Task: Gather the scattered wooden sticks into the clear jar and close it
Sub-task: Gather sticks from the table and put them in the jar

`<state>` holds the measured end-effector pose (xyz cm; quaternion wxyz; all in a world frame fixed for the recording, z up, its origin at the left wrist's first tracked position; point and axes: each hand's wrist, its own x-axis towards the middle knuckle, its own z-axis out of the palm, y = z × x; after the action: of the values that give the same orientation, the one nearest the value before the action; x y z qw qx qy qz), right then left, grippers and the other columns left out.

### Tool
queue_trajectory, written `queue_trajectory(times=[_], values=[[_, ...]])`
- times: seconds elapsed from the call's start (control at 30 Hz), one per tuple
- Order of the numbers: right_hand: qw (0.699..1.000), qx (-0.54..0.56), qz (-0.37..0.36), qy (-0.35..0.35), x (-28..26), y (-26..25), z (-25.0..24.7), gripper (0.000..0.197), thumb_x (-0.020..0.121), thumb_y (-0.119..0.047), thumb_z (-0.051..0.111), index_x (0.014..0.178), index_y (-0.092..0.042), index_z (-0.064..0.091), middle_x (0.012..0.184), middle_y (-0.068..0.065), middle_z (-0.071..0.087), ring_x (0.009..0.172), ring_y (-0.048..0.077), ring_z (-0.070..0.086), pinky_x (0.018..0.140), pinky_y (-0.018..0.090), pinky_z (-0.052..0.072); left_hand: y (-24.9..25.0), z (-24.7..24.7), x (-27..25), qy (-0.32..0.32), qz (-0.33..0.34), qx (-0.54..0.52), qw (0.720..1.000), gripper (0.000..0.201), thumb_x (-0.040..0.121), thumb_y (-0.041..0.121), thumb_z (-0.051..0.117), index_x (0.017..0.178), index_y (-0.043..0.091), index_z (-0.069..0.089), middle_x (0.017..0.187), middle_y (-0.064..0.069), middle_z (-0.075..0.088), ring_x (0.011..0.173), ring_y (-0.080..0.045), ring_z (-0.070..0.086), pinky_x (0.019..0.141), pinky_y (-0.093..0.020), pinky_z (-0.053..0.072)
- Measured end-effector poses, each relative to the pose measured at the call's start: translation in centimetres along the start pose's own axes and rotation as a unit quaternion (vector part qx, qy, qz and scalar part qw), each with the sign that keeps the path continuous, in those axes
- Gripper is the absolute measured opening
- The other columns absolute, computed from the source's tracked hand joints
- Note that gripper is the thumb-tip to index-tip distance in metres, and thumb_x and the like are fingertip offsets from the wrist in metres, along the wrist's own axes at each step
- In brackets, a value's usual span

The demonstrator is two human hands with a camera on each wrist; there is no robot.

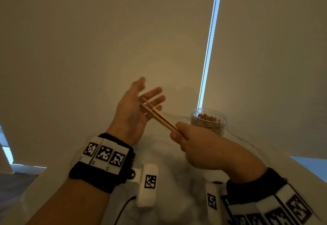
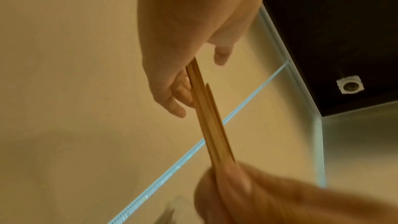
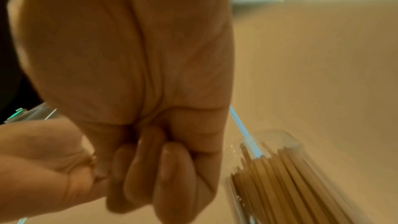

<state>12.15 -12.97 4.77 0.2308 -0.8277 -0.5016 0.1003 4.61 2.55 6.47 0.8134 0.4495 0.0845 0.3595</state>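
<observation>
Pale wall behind, white marbled tabletop below. Right hand curled tight, pinching a small bundle of wooden sticks at one end. Far ends lying across left hand, palm up, fingers spread & relaxed, not gripping. Clear jar upright on tabletop just beyond right hand, lid off, packed w/ more sticks. Bundle count hard to call, approx three or four, blurred in wrist views. Bead cord hanging along bright blind gap.
</observation>
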Motion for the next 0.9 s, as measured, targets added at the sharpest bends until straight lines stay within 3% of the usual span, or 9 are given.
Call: queue_trajectory(times=[0.1,0.2,0.37,0.47,0.53,0.6,0.73,0.83,0.9], values=[[0.999,-0.032,-0.004,-0.03,-0.5,-0.6,-0.2,0.024,0.106,-0.039,0.038,0.085,-0.029,0.045,0.079,-0.005,0.055,0.067,0.008,0.049,0.062,0.025,0.041,0.8,-0.7,0.0,0.007,-0.015,0.024,1.0,0.042,0.103,0.041,0.045,0.123,0.006,0.055,0.107,-0.015,0.075,0.093,-0.028,0.073,0.085,-0.039,0.058],[0.999,-0.049,-0.003,0.019,-0.4,-0.8,0.1,0.024,0.101,-0.044,0.047,0.084,-0.028,0.047,0.077,-0.008,0.055,0.066,0.006,0.051,0.06,0.023,0.038,-0.3,0.3,-0.8,-0.047,-0.051,0.134,0.989,0.046,0.107,0.034,0.038,0.117,-0.003,0.063,0.102,-0.016,0.076,0.089,-0.026,0.074,0.086,-0.038,0.059],[0.989,-0.115,0.051,0.083,0.2,0.5,-0.1,0.029,0.091,-0.052,0.06,0.084,-0.023,0.058,0.072,-0.006,0.056,0.071,0.013,0.058,0.069,0.028,0.049,-1.5,1.5,-1.7,-0.106,-0.048,0.287,0.951,0.041,0.104,0.037,0.047,0.107,0.006,0.073,0.097,-0.009,0.078,0.091,-0.025,0.075,0.082,-0.037,0.061],[0.992,-0.097,0.044,0.074,0.2,0.5,-0.2,0.032,0.084,-0.055,0.068,0.085,-0.023,0.064,0.07,-0.006,0.058,0.07,0.011,0.059,0.064,0.025,0.047,-2.0,1.2,-2.0,-0.117,-0.019,0.451,0.884,0.052,0.095,0.056,0.054,0.087,0.01,0.076,0.079,-0.005,0.077,0.073,-0.02,0.075,0.067,-0.03,0.062],[0.994,-0.09,0.035,0.057,0.1,0.0,0.2,0.031,0.083,-0.053,0.07,0.079,-0.024,0.058,0.069,-0.007,0.055,0.063,0.007,0.053,0.056,0.022,0.039,-2.3,0.8,-1.8,-0.094,0.053,0.581,0.807,0.065,0.087,0.068,0.057,0.066,0.007,0.067,0.06,-0.004,0.068,0.051,-0.014,0.065,0.059,-0.03,0.057],[0.994,-0.074,0.022,0.074,0.1,-0.4,0.5,0.03,0.082,-0.05,0.072,0.088,-0.024,0.058,0.076,-0.008,0.056,0.067,0.006,0.053,0.057,0.021,0.038,-2.0,0.3,-1.5,-0.06,0.089,0.621,0.776,0.066,0.08,0.07,0.063,0.053,0.011,0.052,0.048,-0.003,0.054,0.044,-0.012,0.052,0.056,-0.03,0.049],[0.984,-0.047,-0.031,0.168,0.3,-0.6,0.3,0.027,0.086,-0.052,0.067,0.097,-0.03,0.056,0.076,-0.01,0.058,0.068,0.003,0.054,0.06,0.021,0.042,-0.9,-1.3,-0.4,0.023,0.123,0.561,0.818,0.063,0.076,0.067,0.07,0.052,0.012,0.053,0.042,0.0,0.052,0.037,-0.009,0.046,0.052,-0.025,0.04],[0.97,-0.013,-0.077,0.232,0.5,-0.7,0.3,0.025,0.099,-0.047,0.048,0.104,-0.028,0.064,0.074,-0.007,0.06,0.067,0.008,0.056,0.065,0.029,0.05,-0.7,-2.1,0.3,0.044,0.133,0.451,0.881,0.059,0.081,0.06,0.071,0.057,0.007,0.057,0.044,-0.002,0.054,0.038,-0.011,0.046,0.049,-0.026,0.04],[0.961,-0.008,-0.089,0.261,0.6,-0.7,0.3,0.03,0.103,-0.042,0.042,0.105,-0.027,0.067,0.072,-0.006,0.061,0.066,0.01,0.057,0.068,0.034,0.052,-0.9,-1.9,0.4,0.028,0.104,0.374,0.921,0.054,0.089,0.052,0.067,0.07,0.001,0.064,0.048,0.0,0.057,0.04,-0.011,0.048,0.044,-0.024,0.039]])
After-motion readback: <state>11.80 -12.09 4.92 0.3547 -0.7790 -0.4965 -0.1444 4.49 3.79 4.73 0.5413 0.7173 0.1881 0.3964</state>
